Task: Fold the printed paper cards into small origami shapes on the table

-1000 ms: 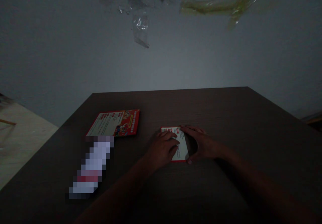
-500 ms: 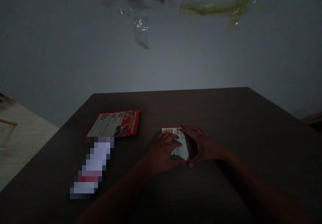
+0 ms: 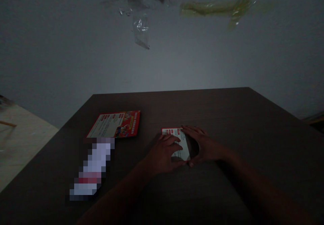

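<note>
A white card or booklet with red labels and a red edge [image 3: 185,149] lies on the dark table between my hands. My left hand [image 3: 165,153] rests over its left part, fingers apart, hiding much of it. My right hand [image 3: 202,144] is curved at its right side, thumb and fingers spread, with the fingertips by the top right corner and the thumb by the bottom right one. Neither hand is closed round it.
On the left of the dark table [image 3: 202,110] lies a larger red and white printed booklet [image 3: 107,125]. Just in front of it is a pale, pixelated long object [image 3: 95,166]. Behind the table stands a grey wall [image 3: 177,63] with tape on it.
</note>
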Demonstrator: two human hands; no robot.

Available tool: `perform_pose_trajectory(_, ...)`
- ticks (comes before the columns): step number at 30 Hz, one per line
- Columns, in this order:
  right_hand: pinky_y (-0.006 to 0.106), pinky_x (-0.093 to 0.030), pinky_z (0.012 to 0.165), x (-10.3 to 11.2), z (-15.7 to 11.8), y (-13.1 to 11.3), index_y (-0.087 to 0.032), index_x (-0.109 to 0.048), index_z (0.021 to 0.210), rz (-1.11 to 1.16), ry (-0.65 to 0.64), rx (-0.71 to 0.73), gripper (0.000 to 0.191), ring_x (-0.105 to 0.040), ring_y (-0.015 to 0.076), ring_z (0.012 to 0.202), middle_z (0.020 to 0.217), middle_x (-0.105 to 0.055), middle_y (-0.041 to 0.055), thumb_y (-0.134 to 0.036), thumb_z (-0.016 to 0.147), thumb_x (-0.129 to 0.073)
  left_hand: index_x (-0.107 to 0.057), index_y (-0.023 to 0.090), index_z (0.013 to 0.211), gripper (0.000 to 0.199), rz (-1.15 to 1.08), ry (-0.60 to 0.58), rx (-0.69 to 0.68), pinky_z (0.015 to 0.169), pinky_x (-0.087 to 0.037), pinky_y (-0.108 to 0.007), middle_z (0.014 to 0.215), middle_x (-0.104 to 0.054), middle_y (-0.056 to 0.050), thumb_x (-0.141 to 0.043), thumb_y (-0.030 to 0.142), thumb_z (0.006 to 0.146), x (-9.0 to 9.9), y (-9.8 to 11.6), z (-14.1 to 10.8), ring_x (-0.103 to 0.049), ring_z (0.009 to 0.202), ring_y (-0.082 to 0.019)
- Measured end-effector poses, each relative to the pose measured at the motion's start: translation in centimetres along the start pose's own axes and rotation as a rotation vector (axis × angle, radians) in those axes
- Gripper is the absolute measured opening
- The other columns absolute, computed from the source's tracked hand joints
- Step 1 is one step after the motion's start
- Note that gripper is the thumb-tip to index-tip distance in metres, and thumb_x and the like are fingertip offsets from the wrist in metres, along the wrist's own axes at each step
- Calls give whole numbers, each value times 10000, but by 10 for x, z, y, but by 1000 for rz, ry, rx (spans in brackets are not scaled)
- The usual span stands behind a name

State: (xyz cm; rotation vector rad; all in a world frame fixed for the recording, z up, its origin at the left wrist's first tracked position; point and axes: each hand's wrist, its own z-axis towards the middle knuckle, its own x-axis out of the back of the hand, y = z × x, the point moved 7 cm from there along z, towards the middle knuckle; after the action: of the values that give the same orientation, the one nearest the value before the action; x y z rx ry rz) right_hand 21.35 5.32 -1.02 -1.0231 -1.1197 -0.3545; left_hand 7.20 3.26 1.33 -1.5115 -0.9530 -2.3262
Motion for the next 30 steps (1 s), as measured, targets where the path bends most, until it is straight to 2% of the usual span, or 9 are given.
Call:
perform_pose_trajectory(9, 497, -172, 1084, 4, -1, 0, -234, -245, 1426, 51, 11, -22, 1127, -229, 325, 1341, 1472, -284, 112, -633, 493, -735, -649, 197, 919, 246, -28, 17, -61, 898, -381, -374, 994, -635, -45, -556, 402, 820, 4, 6, 1, -540, 971, -201)
perform_pose_trajectory(15, 482, -261, 1058, 10, -2, 1, -263, -339, 1382, 148, 85, -20, 869, -323, 280, 1299, 1413, -386, 98, -554, 645, -697, -634, 164, 878, 215, 27, -3, -118, 823, -422, -320, 875, -652, -39, -431, 233, 901, 1, 13, 4, -571, 855, -158)
perform_pose_trajectory(20, 453, -339, 1013, 18, -3, -1, -277, -473, 1285, 216, 185, 50, 617, -441, 249, 1206, 1303, -507, 81, -466, 731, -670, -616, 147, 861, 227, 53, 67, -33, 755, -454, -304, 830, -653, -55, -413, 235, 913, 1, 6, 3, -586, 796, -160)
perform_pose_trajectory(25, 444, -408, 930, 22, -3, -3, -263, -564, 1193, 234, 224, 56, 524, -540, 242, 1057, 1123, -612, 82, -441, 717, -696, -600, 151, 896, 210, -27, 138, 37, 680, -466, -259, 825, -644, -52, -407, 231, 915, 7, 1, 1, -591, 755, -142)
perform_pose_trajectory(30, 433, -441, 874, 17, -1, -4, -252, -622, 1123, 252, 247, 57, 452, -570, 241, 982, 1028, -641, 85, -439, 719, -695, -586, 149, 908, 198, -98, 187, 42, 692, -468, -256, 831, -644, -54, -404, 225, 915, 13, 2, 0, -593, 758, -136)
